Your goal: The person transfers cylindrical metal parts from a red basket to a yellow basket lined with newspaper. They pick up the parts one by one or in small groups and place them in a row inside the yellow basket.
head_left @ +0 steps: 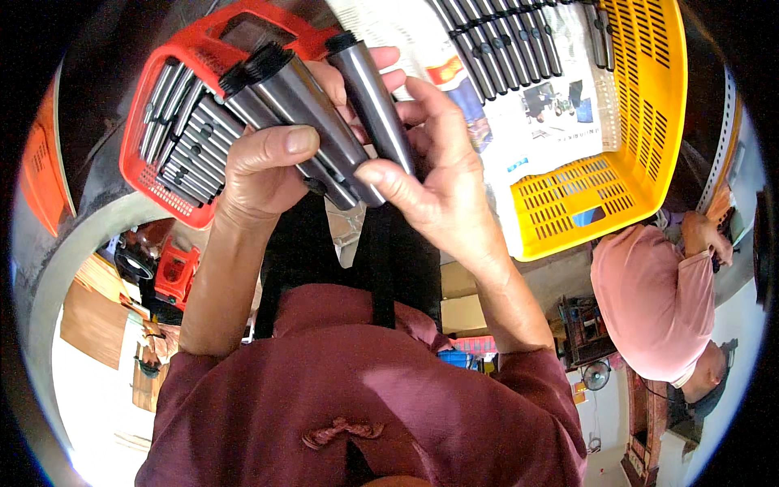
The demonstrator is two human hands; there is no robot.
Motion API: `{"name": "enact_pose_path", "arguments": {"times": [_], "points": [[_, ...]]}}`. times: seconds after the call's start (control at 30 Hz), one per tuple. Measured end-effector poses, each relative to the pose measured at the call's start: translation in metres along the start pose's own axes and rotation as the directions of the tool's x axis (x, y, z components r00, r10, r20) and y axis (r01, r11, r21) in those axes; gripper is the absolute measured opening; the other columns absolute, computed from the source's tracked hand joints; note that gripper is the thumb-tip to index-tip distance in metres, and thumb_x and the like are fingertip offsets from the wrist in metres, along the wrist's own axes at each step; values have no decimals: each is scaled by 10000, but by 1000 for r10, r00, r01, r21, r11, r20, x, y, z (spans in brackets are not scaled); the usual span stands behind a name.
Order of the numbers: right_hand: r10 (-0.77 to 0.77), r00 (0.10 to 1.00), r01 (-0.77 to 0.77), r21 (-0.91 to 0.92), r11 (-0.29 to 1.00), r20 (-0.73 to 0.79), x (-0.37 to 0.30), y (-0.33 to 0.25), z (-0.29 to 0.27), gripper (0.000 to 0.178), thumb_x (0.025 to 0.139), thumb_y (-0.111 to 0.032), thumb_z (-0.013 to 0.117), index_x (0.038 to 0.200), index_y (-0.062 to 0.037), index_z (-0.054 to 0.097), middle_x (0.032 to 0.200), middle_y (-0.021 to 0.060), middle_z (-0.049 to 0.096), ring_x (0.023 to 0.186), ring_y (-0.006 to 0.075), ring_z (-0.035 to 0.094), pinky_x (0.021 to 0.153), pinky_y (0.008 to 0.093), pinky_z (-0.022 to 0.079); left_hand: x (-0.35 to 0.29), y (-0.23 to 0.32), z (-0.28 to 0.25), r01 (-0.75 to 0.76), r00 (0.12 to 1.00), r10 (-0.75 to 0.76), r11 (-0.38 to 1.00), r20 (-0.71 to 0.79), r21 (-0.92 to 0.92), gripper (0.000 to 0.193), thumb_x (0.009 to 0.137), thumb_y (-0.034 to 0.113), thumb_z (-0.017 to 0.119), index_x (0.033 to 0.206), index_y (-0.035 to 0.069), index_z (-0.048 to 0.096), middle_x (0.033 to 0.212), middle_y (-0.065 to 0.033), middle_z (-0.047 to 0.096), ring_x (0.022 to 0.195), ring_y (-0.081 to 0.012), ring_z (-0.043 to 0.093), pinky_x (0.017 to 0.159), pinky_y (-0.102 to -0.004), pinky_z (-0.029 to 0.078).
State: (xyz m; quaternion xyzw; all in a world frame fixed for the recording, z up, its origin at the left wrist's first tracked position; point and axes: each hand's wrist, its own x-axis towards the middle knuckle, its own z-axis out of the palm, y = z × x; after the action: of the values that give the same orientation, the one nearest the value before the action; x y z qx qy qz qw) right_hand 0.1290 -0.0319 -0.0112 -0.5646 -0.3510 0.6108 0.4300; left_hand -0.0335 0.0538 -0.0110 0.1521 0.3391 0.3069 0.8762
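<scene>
The person wears a loose maroon short-sleeved shirt (365, 406) with a knotted cloth fastening at the front. Both forearms are bare.

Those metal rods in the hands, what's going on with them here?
A person holds a small bundle of grey metal rods with dark end caps in both hands: the left hand grips them from below, the right hand steadies one rod from the side. More rods of the same kind lie in a red basket behind, and others on newspaper in a yellow basket. Another person sits nearby.
</scene>
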Motion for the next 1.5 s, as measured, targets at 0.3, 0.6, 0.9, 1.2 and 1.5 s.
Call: {"name": "enact_pose_path", "arguments": {"times": [0.3, 0.6, 0.9, 1.2, 1.5], "points": [[-26, 999, 10, -447, 895, -29, 13, -16, -100, 360, 817, -64, 663, 1162, -28, 567, 952, 175, 599, 861, 368, 633, 769, 404, 523, 50, -29, 46, 224, 975, -221, 964, -40, 146, 408, 702, 250, 779, 1006, 55, 589, 1422, -242, 417, 1216, -291, 511, 1047, -455, 447], [254, 764, -7, 385, 923, -594, 39, 39, -152, 246, 941, -150, 611, 1127, -8, 533, 982, 78, 635, 832, 135, 576, 774, 302, 475, 63, -30, 60, 320, 944, -296, 929, -148, 184, 458, 653, 266, 784, 931, -31, 573, 1461, -319, 346, 1340, -433, 403, 981, -505, 503], [424, 664, 488, 787, 378, -616, 140, 200, -314, 333, 1045, -240, 365, 1090, 68, 481, 1059, 185, 613, 965, 312, 628, 846, 449, 577, 62, -36, 55, 389, 914, -365, 913, -174, 126, 412, 643, 222, 810, 902, 4, 574, 1368, -304, 461, 1228, -445, 524, 992, -517, 496], [-151, 732, -291, -505, 813, -664, 106, 161, -316, 218, 940, -160, 573, 1058, 23, 578, 1020, 176, 618, 914, 334, 632, 762, 423, 550, 68, -41, 52, 366, 927, -347, 921, -143, 137, 459, 660, 279, 786, 971, 9, 583, 1282, -263, 548, 1184, -381, 573, 988, -456, 485], [-25, 989, -143, -990, 7, -143, 131, 133, -346, 405, 741, 4, 649, 1134, -30, 556, 1202, 234, 544, 1110, 409, 547, 921, 494, 464, 65, -44, 45, 396, 914, -365, 898, -175, 191, 451, 663, 263, 778, 983, 7, 589, 1253, -247, 564, 1145, -326, 597, 989, -405, 485]]}}
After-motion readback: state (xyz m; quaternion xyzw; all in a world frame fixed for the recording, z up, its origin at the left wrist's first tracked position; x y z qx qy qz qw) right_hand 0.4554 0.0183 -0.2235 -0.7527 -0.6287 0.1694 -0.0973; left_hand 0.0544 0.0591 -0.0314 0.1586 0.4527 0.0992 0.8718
